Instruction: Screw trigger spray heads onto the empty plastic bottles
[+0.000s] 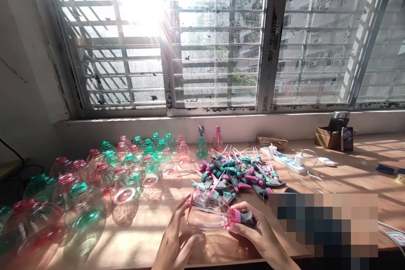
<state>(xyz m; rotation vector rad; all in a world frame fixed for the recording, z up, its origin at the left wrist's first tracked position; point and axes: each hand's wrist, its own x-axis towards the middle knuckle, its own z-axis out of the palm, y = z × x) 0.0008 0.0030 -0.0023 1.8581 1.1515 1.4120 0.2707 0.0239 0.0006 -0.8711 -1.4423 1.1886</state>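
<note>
A clear pink plastic spray bottle (207, 213) lies on its side between my hands, just above the wooden table's (142, 236) front edge. My left hand (177, 240) cups its base end, fingers curled up against it. My right hand (253, 232) is wrapped round the pink collar and grey trigger head (243, 218) at the bottle's neck. A pile of pink, teal and grey trigger sprayer heads (237, 175) with thin white tubes lies just beyond.
Several empty pink and green bottles (104, 173) crowd the table's left half. Two assembled spray bottles (201, 141) stand by the window wall. A white power strip (283, 159) with a plugged charger, a cardboard box (329, 137) and a blurred patch sit to the right.
</note>
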